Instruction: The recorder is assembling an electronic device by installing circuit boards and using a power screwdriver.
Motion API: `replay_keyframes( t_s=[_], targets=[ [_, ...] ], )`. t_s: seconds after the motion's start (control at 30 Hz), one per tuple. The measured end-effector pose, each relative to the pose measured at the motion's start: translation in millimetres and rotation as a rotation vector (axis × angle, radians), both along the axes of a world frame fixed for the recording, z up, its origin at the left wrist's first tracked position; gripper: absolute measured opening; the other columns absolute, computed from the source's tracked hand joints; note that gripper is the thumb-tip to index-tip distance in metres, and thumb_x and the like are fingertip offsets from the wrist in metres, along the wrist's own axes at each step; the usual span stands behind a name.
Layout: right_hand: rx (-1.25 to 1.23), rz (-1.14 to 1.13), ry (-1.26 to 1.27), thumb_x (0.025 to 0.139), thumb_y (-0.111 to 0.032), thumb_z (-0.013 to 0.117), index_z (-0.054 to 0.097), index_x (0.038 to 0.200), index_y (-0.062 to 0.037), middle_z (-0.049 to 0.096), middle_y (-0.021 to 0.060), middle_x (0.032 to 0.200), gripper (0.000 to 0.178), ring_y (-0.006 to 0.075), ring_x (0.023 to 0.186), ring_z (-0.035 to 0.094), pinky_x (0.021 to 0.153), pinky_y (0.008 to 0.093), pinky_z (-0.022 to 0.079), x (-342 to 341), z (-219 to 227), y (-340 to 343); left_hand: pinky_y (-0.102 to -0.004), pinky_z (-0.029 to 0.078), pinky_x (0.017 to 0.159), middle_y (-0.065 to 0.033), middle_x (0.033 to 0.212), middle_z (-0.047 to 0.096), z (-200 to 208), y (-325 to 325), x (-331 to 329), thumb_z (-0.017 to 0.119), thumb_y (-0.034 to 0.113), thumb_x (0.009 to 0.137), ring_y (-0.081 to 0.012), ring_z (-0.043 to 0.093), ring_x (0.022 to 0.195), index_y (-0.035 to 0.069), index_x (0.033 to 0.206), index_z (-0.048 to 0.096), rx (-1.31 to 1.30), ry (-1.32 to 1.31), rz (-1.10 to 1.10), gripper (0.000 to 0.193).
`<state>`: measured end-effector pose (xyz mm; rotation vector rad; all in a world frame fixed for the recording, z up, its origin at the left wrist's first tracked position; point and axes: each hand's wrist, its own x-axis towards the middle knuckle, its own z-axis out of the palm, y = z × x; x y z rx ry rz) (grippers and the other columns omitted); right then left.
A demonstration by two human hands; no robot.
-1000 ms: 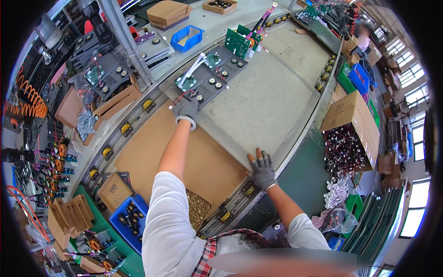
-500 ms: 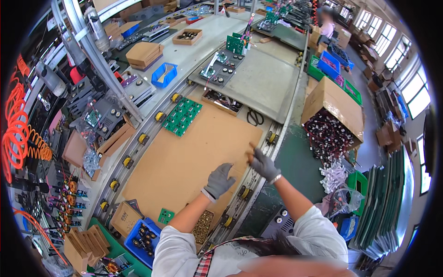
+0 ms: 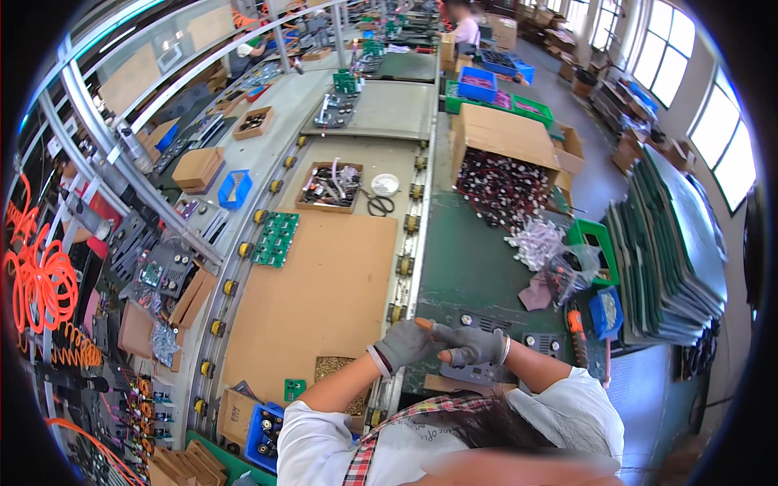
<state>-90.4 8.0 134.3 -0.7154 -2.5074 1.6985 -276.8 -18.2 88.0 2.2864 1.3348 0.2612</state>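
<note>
My left hand (image 3: 403, 346) and my right hand (image 3: 475, 347), both in grey gloves with bare fingertips, meet over the near right rail. The left hand's fingers are closed at the right hand's fingertips; whether they pinch anything there is hidden. My right hand's thumb stands apart from its fingers, and I see nothing in that hand. Just beyond and below them are dark grey panels (image 3: 541, 343) with round fittings on the green bench (image 3: 454, 267). Left of the hands lies a brown board (image 3: 316, 283), bearing a green circuit board (image 3: 276, 240) and a small green circuit board (image 3: 294, 390).
Yellow-wheeled rollers (image 3: 397, 313) line both rails. Beyond the board are a box of parts (image 3: 330, 186) and scissors (image 3: 378, 202). On the right, a tipped carton (image 3: 506, 134) spills connectors near an orange-handled tool (image 3: 577, 330). Orange coiled hoses (image 3: 49, 283) hang left. A co-worker (image 3: 464, 31) is far off.
My hands have moved right and nearer to me, off the brown board, and come together. The view has turned right, so the parts box and the dark panels show more fully.
</note>
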Motion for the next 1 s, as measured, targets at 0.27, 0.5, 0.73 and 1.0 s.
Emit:
replay_keyframes(
  t_s=[0.27,0.5,0.73,1.0],
  targets=[
    [0.105,-0.085,0.12,0.074,-0.05,0.056,0.0,0.135,-0.0093,0.055,0.0212,0.091,0.092,0.0329,0.074,0.058,0.066,0.0366,0.043,63,34,-66,-0.0376,0.044,0.06,-0.0097,0.08,0.053,39,-33,76,0.056,0.018,0.068,-0.0291,0.054,0.076,0.01,0.086,0.049,0.207,-0.177,-0.16,0.02],
    [-0.391,-0.449,0.496,0.077,-0.035,0.059,0.01,0.135,-0.0127,0.053,0.0209,0.1,0.079,0.0344,0.087,0.055,0.073,0.0366,0.044,158,43,-103,-0.0384,0.044,0.061,-0.0111,0.078,0.052,86,-53,173,0.057,0.02,0.07,-0.0289,0.054,0.074,0.008,0.088,0.05,0.291,-0.105,-0.208,0.023],
    [0.572,-0.239,-0.343,0.075,-0.022,0.051,0.039,0.122,-0.0142,0.056,0.0177,0.09,0.05,0.0321,0.076,0.058,0.063,0.043,0.046,239,42,-117,-0.036,0.046,0.057,-0.011,0.082,0.055,95,-60,240,0.051,0.017,0.073,-0.0264,0.056,0.071,0.005,0.083,0.05,0.596,0.242,-0.404,0.016],
    [0.517,-0.325,-0.52,0.076,-0.022,0.048,0.054,0.097,-0.0094,0.06,0.014,0.081,0.026,0.0305,0.069,0.059,0.056,0.0425,0.046,272,20,-142,-0.037,0.044,0.05,-0.0069,0.074,0.052,89,-93,316,0.047,0.018,0.076,-0.0221,0.055,0.067,0.008,0.081,0.052,0.491,0.51,-0.442,0.012]
  ],
)
